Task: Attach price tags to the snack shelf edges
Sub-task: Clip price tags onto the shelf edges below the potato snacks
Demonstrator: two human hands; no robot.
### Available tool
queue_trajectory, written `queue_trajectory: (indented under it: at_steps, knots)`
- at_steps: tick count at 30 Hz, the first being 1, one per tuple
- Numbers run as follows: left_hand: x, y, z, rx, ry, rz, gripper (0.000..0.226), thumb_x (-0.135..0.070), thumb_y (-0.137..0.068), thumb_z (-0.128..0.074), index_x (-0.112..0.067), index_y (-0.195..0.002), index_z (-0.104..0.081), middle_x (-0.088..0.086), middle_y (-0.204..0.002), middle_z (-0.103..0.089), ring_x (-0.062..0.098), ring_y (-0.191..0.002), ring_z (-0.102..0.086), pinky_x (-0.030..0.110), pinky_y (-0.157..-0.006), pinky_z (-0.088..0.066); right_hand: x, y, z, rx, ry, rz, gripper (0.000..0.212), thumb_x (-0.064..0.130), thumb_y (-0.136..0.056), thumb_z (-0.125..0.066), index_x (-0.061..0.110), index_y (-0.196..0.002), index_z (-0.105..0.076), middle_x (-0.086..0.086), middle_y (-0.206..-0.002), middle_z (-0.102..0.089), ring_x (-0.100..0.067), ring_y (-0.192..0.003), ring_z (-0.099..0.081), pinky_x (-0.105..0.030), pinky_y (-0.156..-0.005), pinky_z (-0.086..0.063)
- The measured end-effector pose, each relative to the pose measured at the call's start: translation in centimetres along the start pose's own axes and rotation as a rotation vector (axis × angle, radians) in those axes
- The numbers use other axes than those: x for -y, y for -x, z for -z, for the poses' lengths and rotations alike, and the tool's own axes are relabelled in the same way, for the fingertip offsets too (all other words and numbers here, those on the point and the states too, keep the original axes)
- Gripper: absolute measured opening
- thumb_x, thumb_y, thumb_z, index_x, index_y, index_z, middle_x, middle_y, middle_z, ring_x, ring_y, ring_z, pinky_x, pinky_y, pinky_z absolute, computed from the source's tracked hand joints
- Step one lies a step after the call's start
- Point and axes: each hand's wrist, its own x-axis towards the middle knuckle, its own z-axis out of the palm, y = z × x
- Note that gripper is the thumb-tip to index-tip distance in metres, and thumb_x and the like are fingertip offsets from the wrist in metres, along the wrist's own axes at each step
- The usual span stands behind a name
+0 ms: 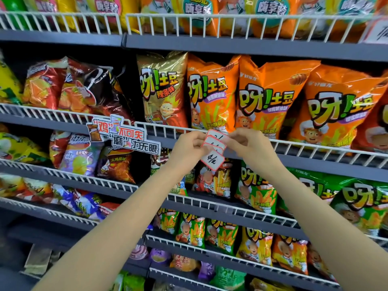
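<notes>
My left hand [189, 147] grips a fanned stack of white price tags [213, 159] with red borders and handwritten numbers. My right hand [245, 143] pinches the topmost tag [216, 135] of the stack at its right end. Both hands hover just in front of the grey shelf edge [315, 162] and its white wire rail [304, 147], below the orange snack bags [266, 95]. The lowest tag reads roughly "4" and hangs under my left fingers.
A cut-out promotional sign [123, 136] is fixed to the rail left of my hands. Another white tag [378, 31] sits on the top shelf at the far right. Green, orange and yellow snack bags fill the lower shelves [222, 234].
</notes>
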Motion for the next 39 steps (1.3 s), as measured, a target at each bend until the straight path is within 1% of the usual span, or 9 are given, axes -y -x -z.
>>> queue_trajectory:
  at_steps: [3, 8, 12, 17, 21, 26, 30, 34, 39]
  knots:
    - [-0.5, 1.2, 1.1, -0.039, -0.015, -0.016, 0.014, -0.007, -0.087, -0.061, -0.013, -0.099, -0.062, 0.003, -0.092, -0.069, 0.013, -0.083, -0.066, 0.025, -0.076, -0.054, 1.7, -0.3, -0.8, -0.016, -0.175, -0.015, 0.01, 0.024, -0.084, -0.067, 0.019, -0.077, -0.063, -0.003, -0.074, -0.067, -0.022, -0.073, -0.064, -0.035, -0.067, -0.053]
    - [-1.3, 3.2, 4.8, -0.135, -0.057, -0.007, 0.014, -0.008, -0.088, -0.061, -0.014, -0.1, -0.064, -0.002, -0.09, -0.07, 0.009, -0.083, -0.065, 0.021, -0.077, -0.052, 4.5, -0.9, -2.4, 0.094, -0.401, -0.013, 0.009, 0.014, -0.082, -0.069, 0.01, -0.076, -0.065, -0.004, -0.066, -0.066, -0.004, -0.054, -0.062, -0.014, -0.052, -0.049]
    - [-0.9, 4.8, 8.5, -0.213, -0.071, 0.026, 0.012, -0.008, -0.086, -0.063, -0.015, -0.096, -0.065, 0.002, -0.087, -0.07, 0.013, -0.082, -0.067, 0.029, -0.078, -0.055, 7.3, -1.4, -5.3, 0.128, -0.444, 0.036, 0.007, 0.012, -0.082, -0.069, 0.008, -0.077, -0.066, -0.005, -0.066, -0.066, -0.009, -0.059, -0.064, -0.022, -0.059, -0.054]
    - [0.9, 6.8, 14.9, -0.314, -0.045, 0.037, 0.017, -0.006, -0.086, -0.064, -0.023, -0.083, -0.06, -0.008, -0.076, -0.065, -0.011, -0.06, -0.06, 0.01, -0.061, -0.05, 12.2, -2.1, -10.9, 0.181, -0.491, 0.097, 0.007, 0.007, -0.084, -0.067, 0.001, -0.08, -0.067, -0.001, -0.065, -0.064, -0.003, -0.054, -0.062, -0.015, -0.059, -0.053]
    - [3.3, 7.9, 22.1, -0.371, -0.078, 0.089, 0.022, -0.015, -0.083, -0.069, -0.007, -0.104, -0.066, 0.007, -0.094, -0.071, 0.011, -0.086, -0.066, 0.022, -0.077, -0.051, 16.9, -2.9, -17.0, 0.2, -0.455, 0.129, 0.007, 0.01, -0.086, -0.065, 0.005, -0.081, -0.066, -0.001, -0.068, -0.066, -0.001, -0.053, -0.063, -0.015, -0.059, -0.053]
    - [6.1, 8.3, 32.6, -0.343, -0.138, 0.098, 0.017, -0.007, -0.085, -0.065, 0.001, -0.099, -0.066, 0.015, -0.085, -0.069, 0.006, -0.068, -0.061, 0.018, -0.059, -0.047, 23.7, -4.3, -25.0, 0.156, -0.463, 0.097, 0.01, 0.014, -0.087, -0.064, 0.012, -0.077, -0.067, -0.006, -0.072, -0.07, -0.017, -0.064, -0.067, -0.027, -0.065, -0.056]
    - [8.6, 8.1, 39.8, -0.291, -0.195, 0.11, 0.018, -0.007, -0.085, -0.064, 0.003, -0.1, -0.066, 0.023, -0.097, -0.069, 0.018, -0.083, -0.061, 0.031, -0.074, -0.052, 28.4, -5.4, -30.3, 0.216, -0.616, -0.011, 0.012, 0.007, -0.086, -0.064, 0.011, -0.075, -0.067, -0.007, -0.068, -0.068, -0.011, -0.055, -0.064, -0.019, -0.056, -0.054]
    - [10.7, 7.6, 45.0, -0.278, -0.195, 0.147, 0.019, -0.007, -0.085, -0.064, 0.004, -0.1, -0.065, 0.024, -0.101, -0.068, 0.031, -0.094, -0.066, 0.042, -0.083, -0.052, 31.3, -6.6, -35.1, 0.24, -0.596, -0.045, 0.009, 0.009, -0.087, -0.063, 0.008, -0.08, -0.069, -0.012, -0.073, -0.07, -0.017, -0.061, -0.066, -0.027, -0.063, -0.056]
    - [13.2, 5.5, 50.1, -0.274, -0.276, 0.14, 0.03, -0.009, -0.086, -0.063, 0.001, -0.114, -0.062, 0.015, -0.112, -0.066, 0.023, -0.106, -0.061, 0.027, -0.081, -0.05, 33.6, -9.1, -39.9, 0.179, -0.548, -0.051, 0.013, 0.01, -0.089, -0.06, 0.012, -0.079, -0.068, -0.009, -0.072, -0.07, -0.02, -0.067, -0.068, -0.031, -0.067, -0.055]
